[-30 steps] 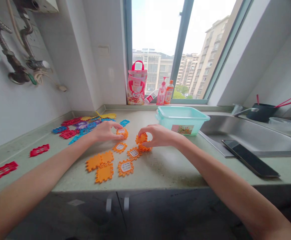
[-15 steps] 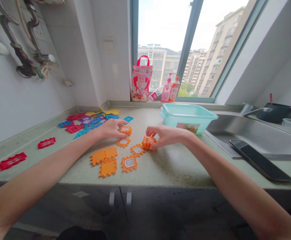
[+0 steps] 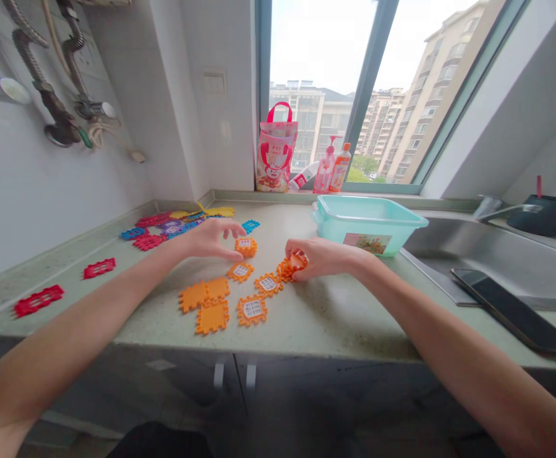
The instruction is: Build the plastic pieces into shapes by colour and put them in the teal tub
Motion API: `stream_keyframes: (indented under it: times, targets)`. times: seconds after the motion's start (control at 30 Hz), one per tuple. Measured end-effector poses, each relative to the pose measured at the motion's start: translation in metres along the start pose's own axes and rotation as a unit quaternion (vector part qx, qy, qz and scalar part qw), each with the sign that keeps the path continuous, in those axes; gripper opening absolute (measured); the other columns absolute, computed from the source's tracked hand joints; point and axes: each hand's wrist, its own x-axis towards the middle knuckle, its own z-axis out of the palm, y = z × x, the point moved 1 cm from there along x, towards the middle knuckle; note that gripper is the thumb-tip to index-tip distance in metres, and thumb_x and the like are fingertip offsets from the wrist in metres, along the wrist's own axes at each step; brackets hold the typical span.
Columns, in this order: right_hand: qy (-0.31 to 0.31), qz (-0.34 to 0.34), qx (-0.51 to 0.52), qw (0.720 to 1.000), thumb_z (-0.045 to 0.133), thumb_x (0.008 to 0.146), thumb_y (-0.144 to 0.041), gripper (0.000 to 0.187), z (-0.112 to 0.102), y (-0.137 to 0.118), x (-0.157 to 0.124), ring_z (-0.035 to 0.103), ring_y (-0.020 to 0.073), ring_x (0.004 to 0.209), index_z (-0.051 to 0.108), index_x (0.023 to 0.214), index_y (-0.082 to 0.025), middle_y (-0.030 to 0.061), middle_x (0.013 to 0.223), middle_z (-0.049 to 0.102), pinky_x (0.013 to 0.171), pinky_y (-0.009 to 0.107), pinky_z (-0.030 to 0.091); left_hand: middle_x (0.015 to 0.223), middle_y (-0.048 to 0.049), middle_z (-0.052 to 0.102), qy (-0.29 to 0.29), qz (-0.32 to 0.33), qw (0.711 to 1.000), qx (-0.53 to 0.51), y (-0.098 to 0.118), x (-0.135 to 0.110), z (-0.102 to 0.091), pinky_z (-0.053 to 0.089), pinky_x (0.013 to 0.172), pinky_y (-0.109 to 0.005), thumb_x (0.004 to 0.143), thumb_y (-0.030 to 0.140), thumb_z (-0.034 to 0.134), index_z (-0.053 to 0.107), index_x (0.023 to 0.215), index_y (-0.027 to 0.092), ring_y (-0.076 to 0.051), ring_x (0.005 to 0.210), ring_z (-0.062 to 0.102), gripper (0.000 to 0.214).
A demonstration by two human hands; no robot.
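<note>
My right hand is closed around orange interlocking plastic tiles, holding them low over the counter. My left hand has thumb and fingers apart beside a small stack of orange tiles, the top one bearing a white printed label. Just below lies an orange tile with a window-like white panel. Two more panelled orange tiles, one in the middle and one nearer me, lie flat. Plain orange tiles lie joined or touching to their left.
Red, blue, purple and yellow tiles are heaped at the back left. Two red pieces lie apart. A mint plastic basin stands before the steel sink. A phone rests at the sink's edge. Bottles and a bag line the windowsill.
The view has shifted slightly, moving the scene to the right. My left fingers have spread away from the small orange stack. My right hand still grips its orange tiles, now tilted differently.
</note>
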Motion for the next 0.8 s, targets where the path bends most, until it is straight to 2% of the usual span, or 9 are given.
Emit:
stream_keyframes:
  times: [0.1,0.2,0.3,0.4,0.5,0.6,0.7,0.73,0.8]
  targets:
    - [0.006,0.005,-0.011,1.0,0.078,0.079,-0.039,0.044,-0.001,0.005,0.002,0.065,0.0208,0.078,0.065,0.118,-0.023,0.0059,0.094,0.072,0.069,0.03,0.047,0.089,0.0004,0.074,-0.105,0.012,0.994,-0.025,0.012,-0.007,-0.008,0.043,0.072,-0.029,0.069,0.06,0.083,0.082,0.096,0.029,-0.018,0.081,0.063,0.041]
    - [0.045,-0.056,-0.017,0.997,0.076,0.081,-0.036,0.042,-0.002,0.0,0.002,0.068,0.0278,0.101,0.066,0.119,-0.022,0.0114,0.112,0.073,0.09,0.04,0.052,0.075,0.0025,0.068,-0.189,0.002,0.981,-0.035,0.023,-0.011,-0.006,0.041,0.066,-0.029,0.067,0.061,0.085,0.082,0.111,0.032,-0.017,0.068,0.059,0.053]
    - [0.074,-0.139,-0.003,0.988,0.076,0.082,-0.033,0.048,0.004,-0.015,0.001,0.056,0.033,0.133,0.067,0.128,-0.023,0.015,0.142,0.063,0.114,0.05,0.042,0.067,0.0038,0.063,-0.221,-0.009,0.975,0.005,0.03,-0.012,0.001,0.038,0.061,-0.029,0.065,0.064,0.085,0.079,0.121,0.032,-0.016,0.059,0.054,0.065]
    - [0.047,-0.151,0.006,0.987,0.08,0.079,-0.033,0.058,0.017,-0.03,0.004,0.041,0.0377,0.15,0.068,0.135,-0.027,0.0131,0.158,0.051,0.122,0.056,0.032,0.069,0.0031,0.062,-0.217,0.0,0.976,0.033,0.034,-0.011,0.004,0.037,0.059,-0.028,0.066,0.061,0.084,0.081,0.112,0.03,-0.015,0.06,0.054,0.055]
    - [0.023,-0.154,-0.001,0.988,0.081,0.079,-0.036,0.047,0.026,-0.039,0.007,0.034,0.0398,0.154,0.075,0.125,-0.029,0.0101,0.159,0.051,0.124,0.06,0.03,0.073,0.0027,0.063,-0.187,0.02,0.982,0.016,0.033,-0.013,-0.003,0.037,0.059,-0.028,0.066,0.055,0.085,0.079,0.105,0.027,-0.015,0.064,0.054,0.048]
    - [0.064,-0.175,-0.035,0.982,0.084,0.077,-0.039,0.038,0.02,-0.039,0.006,0.039,0.0402,0.151,0.078,0.112,-0.026,0.011,0.154,0.056,0.122,0.061,0.031,0.088,-0.0002,0.068,-0.085,0.04,0.996,-0.001,0.028,-0.013,-0.015,0.041,0.066,-0.028,0.066,0.047,0.083,0.074,0.104,0.024,-0.017,0.076,0.058,0.045]
    - [0.123,-0.149,-0.075,0.978,0.081,0.079,-0.043,0.038,0.0,-0.027,0.001,0.062,0.0345,0.128,0.077,0.112,-0.023,0.0116,0.132,0.071,0.112,0.052,0.044,0.102,-0.0041,0.071,0.031,0.029,0.999,0.005,0.021,-0.009,-0.02,0.045,0.076,-0.031,0.07,0.044,0.081,0.071,0.105,0.021,-0.019,0.087,0.061,0.043]
    - [0.138,-0.118,-0.085,0.98,0.078,0.082,-0.044,0.038,-0.008,-0.02,-0.001,0.068,0.0313,0.115,0.077,0.113,-0.022,0.0106,0.121,0.076,0.104,0.047,0.049,0.103,-0.0048,0.072,0.06,0.02,0.998,0.008,0.018,-0.007,-0.019,0.045,0.078,-0.032,0.071,0.044,0.08,0.07,0.106,0.02,-0.019,0.088,0.061,0.044]
    - [0.156,-0.047,-0.1,0.982,0.072,0.086,-0.047,0.036,-0.022,-0.005,-0.006,0.072,0.0265,0.096,0.077,0.112,-0.023,0.0082,0.108,0.079,0.09,0.039,0.052,0.105,-0.0053,0.073,0.098,0.001,0.995,0.012,0.012,-0.003,-0.012,0.046,0.08,-0.033,0.073,0.046,0.08,0.071,0.107,0.02,-0.019,0.088,0.063,0.044]
